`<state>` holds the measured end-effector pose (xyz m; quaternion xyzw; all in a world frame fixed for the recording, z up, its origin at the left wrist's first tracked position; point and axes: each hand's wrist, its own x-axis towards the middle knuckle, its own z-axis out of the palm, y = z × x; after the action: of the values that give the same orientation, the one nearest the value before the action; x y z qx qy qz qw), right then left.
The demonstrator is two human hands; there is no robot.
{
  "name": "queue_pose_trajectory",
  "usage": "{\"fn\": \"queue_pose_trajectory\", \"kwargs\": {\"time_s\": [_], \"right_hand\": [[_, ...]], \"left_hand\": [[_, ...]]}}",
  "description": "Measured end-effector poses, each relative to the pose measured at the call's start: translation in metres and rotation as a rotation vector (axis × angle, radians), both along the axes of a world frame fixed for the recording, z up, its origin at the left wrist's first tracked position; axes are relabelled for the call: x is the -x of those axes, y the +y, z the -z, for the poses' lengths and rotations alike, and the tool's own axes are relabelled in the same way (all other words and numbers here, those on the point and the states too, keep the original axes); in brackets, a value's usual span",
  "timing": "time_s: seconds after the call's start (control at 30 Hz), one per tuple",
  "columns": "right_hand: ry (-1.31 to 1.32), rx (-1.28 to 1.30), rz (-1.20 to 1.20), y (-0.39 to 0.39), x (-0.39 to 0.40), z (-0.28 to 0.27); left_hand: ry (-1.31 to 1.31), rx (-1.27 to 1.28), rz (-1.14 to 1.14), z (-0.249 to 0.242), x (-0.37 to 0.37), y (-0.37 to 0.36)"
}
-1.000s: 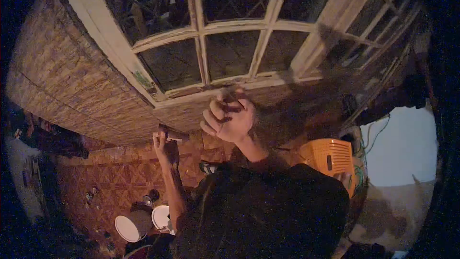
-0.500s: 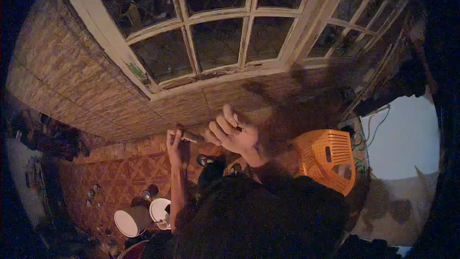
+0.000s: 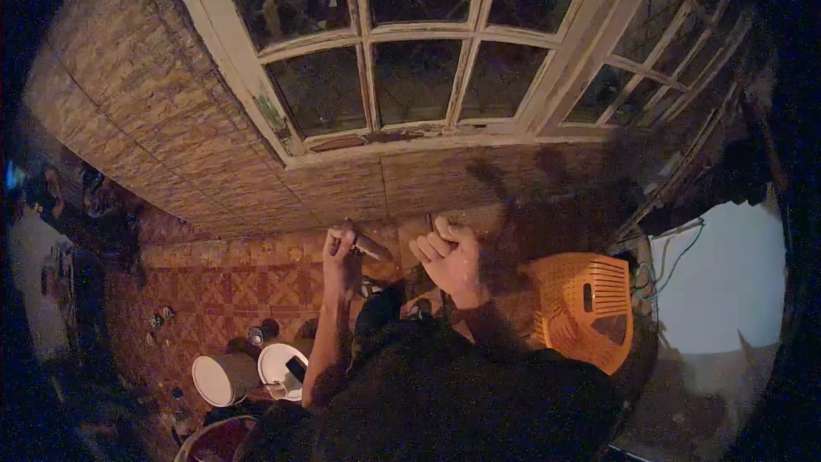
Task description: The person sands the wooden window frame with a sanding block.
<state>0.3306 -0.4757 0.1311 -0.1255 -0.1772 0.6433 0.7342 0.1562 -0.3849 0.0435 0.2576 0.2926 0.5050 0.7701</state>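
My left hand (image 3: pixel 339 250) is closed around a flat-bladed scraper (image 3: pixel 371 247), whose blade points right and slightly down. The blade is small and dim, so its exact kind is hard to make out. My right hand (image 3: pixel 451 263) is raised to the right of the blade, apart from it, with the fingers curled into a fist. Whatever it may hold is hidden by the fingers. Beyond both hands stands a white-framed window (image 3: pixel 419 136) with peeling paint, set above a wall of textured tile (image 3: pixel 333 184).
An orange plastic chair (image 3: pixel 560 291) stands to my right, near a pale blue-white surface (image 3: pixel 718 282). At lower left are a lidded bucket (image 3: pixel 214 381) and another white round container (image 3: pixel 272 359) with a dark flat object on it. Patterned tile covers the floor (image 3: pixel 222 291).
The view has shifted, so the window sits lower and farther right. My right hand has moved away from the scraper and its fingers are curled tighter. My left hand keeps hold of the scraper.
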Motion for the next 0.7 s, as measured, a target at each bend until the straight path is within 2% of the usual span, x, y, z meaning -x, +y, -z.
{"fn": "queue_pose_trajectory", "kwargs": {"time_s": [0.07, 0.13, 0.2, 0.3, 0.53, 0.7], "right_hand": [[0.092, -0.006, -0.022, -0.006, 0.001, 0.005], [0.187, -0.01, -0.043, -0.006, 0.0, 0.005], [0.139, -0.148, -0.03, -0.004, -0.001, -0.008], [0.119, -0.069, 0.023, -0.004, -0.003, -0.007], [0.022, -0.163, 0.099, 0.003, -0.01, 0.031], [-0.113, -0.245, 0.045, 0.006, -0.013, 0.051]], "left_hand": [[-0.015, -0.064, 0.102, -0.003, -0.002, -0.001], [-0.02, -0.054, 0.096, -0.007, -0.004, -0.002], [-0.025, -0.041, 0.095, -0.009, -0.007, -0.002], [-0.058, -0.056, 0.092, -0.005, -0.012, -0.002], [-0.09, -0.058, 0.156, 0.007, -0.013, 0.001], [-0.036, -0.029, 0.148, -0.013, -0.017, -0.001]]}}
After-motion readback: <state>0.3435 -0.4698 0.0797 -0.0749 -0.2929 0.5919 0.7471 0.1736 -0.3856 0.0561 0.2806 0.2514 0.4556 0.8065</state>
